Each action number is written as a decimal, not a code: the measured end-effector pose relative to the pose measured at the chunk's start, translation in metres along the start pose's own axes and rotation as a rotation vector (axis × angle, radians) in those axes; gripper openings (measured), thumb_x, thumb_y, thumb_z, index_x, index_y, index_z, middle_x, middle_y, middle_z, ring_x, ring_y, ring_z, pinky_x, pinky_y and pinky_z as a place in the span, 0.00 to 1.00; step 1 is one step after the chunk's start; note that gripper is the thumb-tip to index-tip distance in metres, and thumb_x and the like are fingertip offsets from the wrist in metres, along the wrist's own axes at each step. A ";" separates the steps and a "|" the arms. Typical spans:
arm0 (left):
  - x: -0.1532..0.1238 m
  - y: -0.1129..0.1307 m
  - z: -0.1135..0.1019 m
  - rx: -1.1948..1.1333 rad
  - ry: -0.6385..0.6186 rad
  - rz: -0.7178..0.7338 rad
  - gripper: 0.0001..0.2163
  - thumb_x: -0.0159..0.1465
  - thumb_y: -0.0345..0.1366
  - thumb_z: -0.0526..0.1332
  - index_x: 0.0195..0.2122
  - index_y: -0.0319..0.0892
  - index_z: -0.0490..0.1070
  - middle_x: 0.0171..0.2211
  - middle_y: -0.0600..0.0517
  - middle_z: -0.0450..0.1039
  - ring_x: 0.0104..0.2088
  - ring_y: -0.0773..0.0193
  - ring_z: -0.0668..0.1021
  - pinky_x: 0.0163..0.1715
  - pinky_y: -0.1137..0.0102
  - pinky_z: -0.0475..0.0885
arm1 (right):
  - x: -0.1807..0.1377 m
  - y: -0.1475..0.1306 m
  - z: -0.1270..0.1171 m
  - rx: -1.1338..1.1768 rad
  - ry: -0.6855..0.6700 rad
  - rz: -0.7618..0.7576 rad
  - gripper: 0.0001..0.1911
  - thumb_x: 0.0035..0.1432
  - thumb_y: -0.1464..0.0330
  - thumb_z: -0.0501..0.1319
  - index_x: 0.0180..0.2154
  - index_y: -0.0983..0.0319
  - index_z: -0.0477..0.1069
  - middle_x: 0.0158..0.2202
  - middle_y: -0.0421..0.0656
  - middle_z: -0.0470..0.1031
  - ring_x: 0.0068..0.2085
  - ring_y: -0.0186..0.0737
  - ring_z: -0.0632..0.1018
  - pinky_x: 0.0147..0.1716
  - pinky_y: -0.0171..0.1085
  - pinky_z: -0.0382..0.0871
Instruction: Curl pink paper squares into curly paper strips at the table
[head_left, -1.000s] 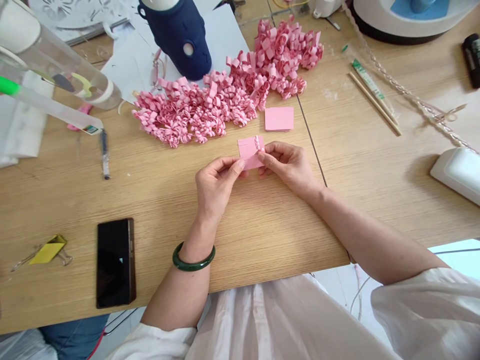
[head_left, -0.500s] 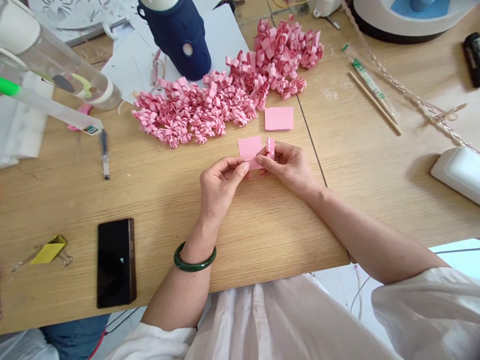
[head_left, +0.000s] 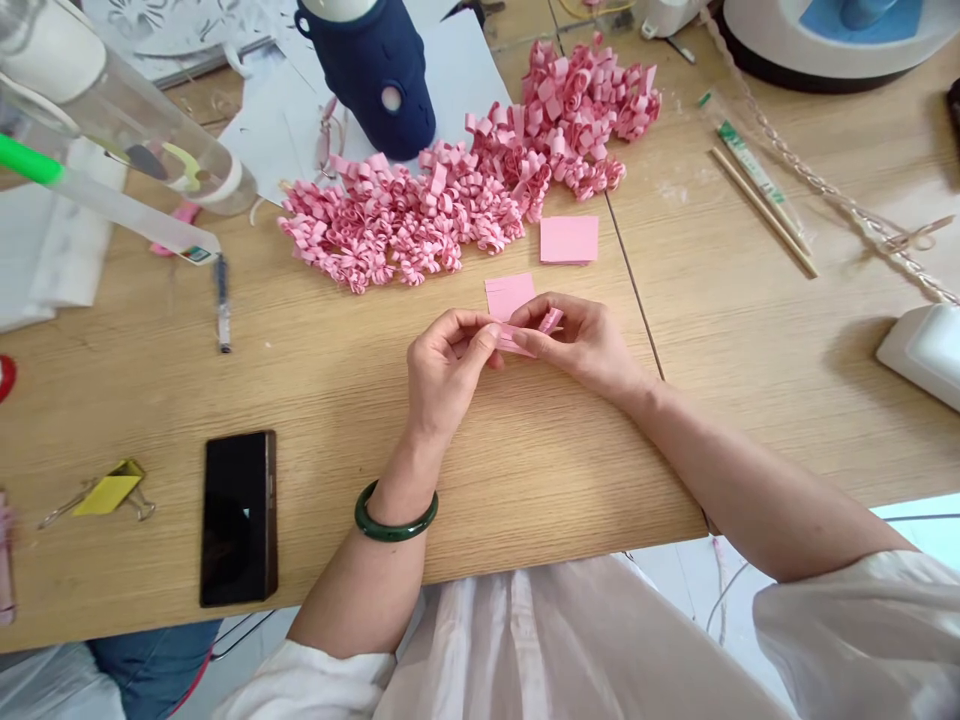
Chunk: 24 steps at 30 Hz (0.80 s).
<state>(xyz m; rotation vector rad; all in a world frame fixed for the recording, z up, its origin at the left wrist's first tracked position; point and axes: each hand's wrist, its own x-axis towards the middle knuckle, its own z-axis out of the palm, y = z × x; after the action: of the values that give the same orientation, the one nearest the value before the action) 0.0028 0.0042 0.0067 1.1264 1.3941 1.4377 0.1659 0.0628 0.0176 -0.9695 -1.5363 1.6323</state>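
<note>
A narrow pink paper strip is stretched between my two hands above the wooden table. My left hand, with a green bangle on its wrist, pinches the strip's left end. My right hand grips the other end, where a folded pink bit shows between thumb and fingers. Just behind my fingers lies a flat pink paper piece with slits cut near its left edge. A small stack of pink paper sits farther back. Beyond it spreads a long heap of curled pink paper pieces.
A dark blue bottle stands behind the heap, and a clear bottle leans at the left. A phone and a yellow binder clip lie near the front left. To the right are wooden sticks and a braided cord.
The strip between my hands has tilted flatter, and the folded bit at my right hand, upright before, now leans to the right. The whole view has shifted slightly.
</note>
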 end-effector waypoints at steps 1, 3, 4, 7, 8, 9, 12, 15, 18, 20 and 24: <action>-0.001 0.001 0.000 0.009 -0.009 0.009 0.07 0.63 0.40 0.68 0.35 0.41 0.77 0.31 0.53 0.80 0.26 0.69 0.80 0.28 0.75 0.76 | 0.000 0.001 0.000 -0.032 0.016 -0.007 0.24 0.48 0.50 0.74 0.32 0.65 0.77 0.27 0.40 0.74 0.29 0.31 0.68 0.28 0.33 0.62; -0.002 0.003 0.002 0.028 -0.028 0.022 0.07 0.63 0.39 0.69 0.34 0.41 0.77 0.30 0.53 0.80 0.26 0.69 0.80 0.28 0.75 0.77 | 0.001 0.003 0.001 -0.093 0.044 -0.023 0.22 0.50 0.51 0.73 0.31 0.65 0.77 0.26 0.39 0.73 0.27 0.30 0.66 0.27 0.33 0.59; -0.002 0.004 0.003 0.040 -0.036 0.022 0.07 0.62 0.39 0.69 0.34 0.41 0.77 0.30 0.53 0.80 0.26 0.70 0.80 0.29 0.75 0.77 | 0.001 0.004 0.001 -0.117 0.053 -0.029 0.21 0.51 0.52 0.73 0.30 0.64 0.77 0.25 0.39 0.73 0.27 0.30 0.65 0.26 0.33 0.58; -0.002 0.004 0.004 0.073 -0.038 0.010 0.08 0.61 0.40 0.70 0.34 0.41 0.77 0.30 0.53 0.80 0.26 0.69 0.80 0.30 0.75 0.77 | 0.002 0.007 0.001 -0.146 0.063 -0.042 0.18 0.54 0.55 0.71 0.30 0.64 0.77 0.24 0.38 0.72 0.26 0.30 0.63 0.26 0.33 0.56; -0.002 0.004 0.004 0.083 -0.036 0.006 0.08 0.61 0.41 0.70 0.35 0.41 0.77 0.30 0.53 0.80 0.26 0.69 0.80 0.30 0.75 0.77 | 0.002 0.008 0.000 -0.145 0.065 -0.047 0.17 0.55 0.56 0.71 0.30 0.64 0.77 0.24 0.38 0.72 0.26 0.30 0.64 0.26 0.33 0.57; -0.002 0.004 0.004 0.090 -0.032 0.002 0.09 0.61 0.41 0.70 0.35 0.41 0.77 0.31 0.52 0.80 0.26 0.69 0.80 0.31 0.74 0.78 | 0.002 0.008 0.000 -0.143 0.070 -0.049 0.16 0.55 0.56 0.70 0.30 0.64 0.77 0.25 0.39 0.73 0.26 0.31 0.65 0.26 0.33 0.58; -0.002 0.004 0.005 0.101 -0.020 -0.003 0.09 0.62 0.42 0.69 0.36 0.41 0.77 0.32 0.52 0.81 0.28 0.68 0.81 0.32 0.73 0.78 | 0.002 0.010 -0.001 -0.144 0.079 -0.049 0.15 0.56 0.58 0.70 0.30 0.64 0.78 0.27 0.41 0.76 0.27 0.31 0.68 0.27 0.34 0.60; -0.002 0.005 0.005 0.118 -0.009 0.018 0.10 0.62 0.44 0.68 0.36 0.42 0.78 0.33 0.51 0.82 0.31 0.66 0.82 0.35 0.72 0.78 | 0.002 0.010 -0.001 -0.133 0.079 -0.068 0.14 0.57 0.60 0.69 0.30 0.64 0.78 0.29 0.42 0.79 0.28 0.32 0.70 0.27 0.33 0.61; -0.003 0.005 0.005 0.122 -0.005 0.040 0.10 0.63 0.44 0.68 0.35 0.42 0.78 0.33 0.51 0.82 0.33 0.65 0.83 0.37 0.71 0.79 | 0.003 0.009 -0.001 -0.115 0.070 -0.063 0.13 0.57 0.60 0.69 0.30 0.65 0.78 0.29 0.43 0.80 0.28 0.32 0.72 0.27 0.33 0.63; -0.003 0.005 0.005 0.110 -0.003 0.032 0.10 0.62 0.43 0.69 0.35 0.42 0.78 0.33 0.51 0.82 0.34 0.64 0.83 0.38 0.71 0.79 | 0.003 0.009 -0.001 -0.099 0.061 -0.051 0.13 0.56 0.60 0.69 0.30 0.64 0.78 0.29 0.43 0.80 0.29 0.33 0.73 0.27 0.33 0.64; -0.003 0.004 0.005 0.119 -0.005 0.008 0.11 0.62 0.44 0.69 0.34 0.42 0.78 0.32 0.51 0.82 0.31 0.65 0.82 0.35 0.72 0.79 | 0.004 0.010 0.000 -0.100 0.093 -0.066 0.11 0.56 0.62 0.69 0.30 0.64 0.78 0.30 0.43 0.80 0.29 0.33 0.73 0.28 0.33 0.63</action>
<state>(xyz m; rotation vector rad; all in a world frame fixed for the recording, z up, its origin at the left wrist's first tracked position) 0.0089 0.0026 0.0100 1.2109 1.4896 1.3720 0.1644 0.0653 0.0070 -1.0227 -1.5823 1.4559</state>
